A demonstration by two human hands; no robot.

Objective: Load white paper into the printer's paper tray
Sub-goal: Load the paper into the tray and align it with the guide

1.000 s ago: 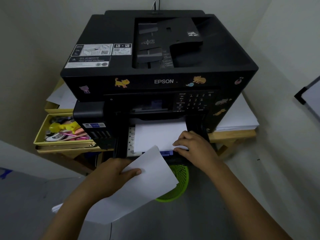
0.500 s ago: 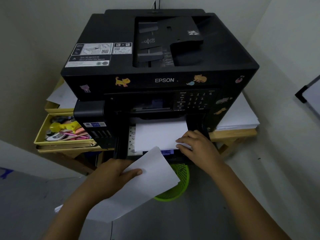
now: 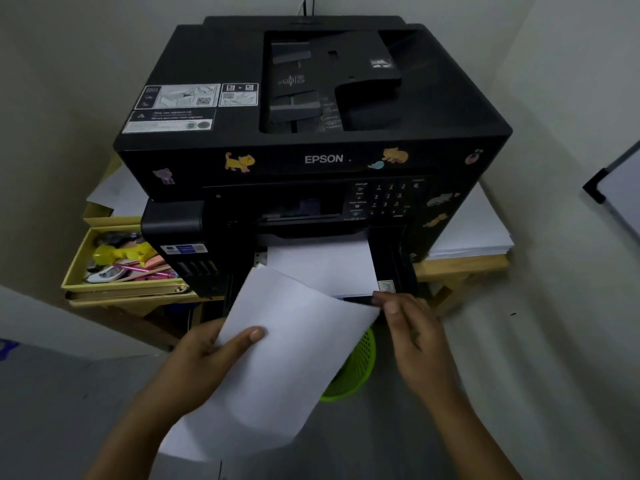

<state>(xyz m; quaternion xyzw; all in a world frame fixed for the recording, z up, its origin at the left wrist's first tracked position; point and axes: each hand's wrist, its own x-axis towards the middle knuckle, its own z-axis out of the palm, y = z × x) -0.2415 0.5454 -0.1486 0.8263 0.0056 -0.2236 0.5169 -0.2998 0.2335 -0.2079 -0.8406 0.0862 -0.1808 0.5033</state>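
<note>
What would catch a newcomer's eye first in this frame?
The big black Epson printer fills the middle, dotted with cartoon animal stickers. Below it, the left hand grips a white paper stack angled toward the open paper tray, while the right hand touches the stack's far corner. A green mesh basket peeks out underneath.

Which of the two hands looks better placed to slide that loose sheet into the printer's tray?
Left. The left hand already grips the sheet, its far corner over the tray; the right hand only meets one corner.
</note>
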